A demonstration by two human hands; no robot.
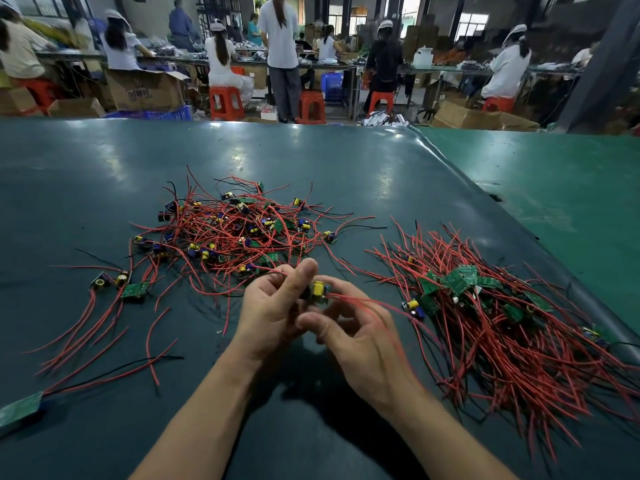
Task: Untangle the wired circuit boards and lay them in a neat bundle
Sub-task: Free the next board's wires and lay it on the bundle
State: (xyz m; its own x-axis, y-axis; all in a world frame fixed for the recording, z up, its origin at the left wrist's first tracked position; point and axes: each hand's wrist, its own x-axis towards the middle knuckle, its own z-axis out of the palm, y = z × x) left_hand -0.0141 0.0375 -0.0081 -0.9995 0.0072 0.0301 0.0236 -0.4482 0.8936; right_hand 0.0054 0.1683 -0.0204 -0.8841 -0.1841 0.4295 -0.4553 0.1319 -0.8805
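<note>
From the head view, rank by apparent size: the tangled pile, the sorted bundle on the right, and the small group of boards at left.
1. Sorted bundle, the widest spread, though it lies nearer the camera, so its lead over the pile is unsure.
2. Tangled pile.
3. Small group of boards, clearly the smallest.

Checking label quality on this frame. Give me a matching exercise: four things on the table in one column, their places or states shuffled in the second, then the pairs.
Things
1. tangled heap
2. combed bundle
3. yellow-capped board
4. lone green board

Places or states
A. at the table's near left edge, one black wire and red ones leading off it
B. pinched between the two hands, left hand and right hand
C. on the right, red wires running roughly parallel
D. mid-table beyond the hands, wires crossing every way

Pairs: 1-D, 2-C, 3-B, 4-A
</note>
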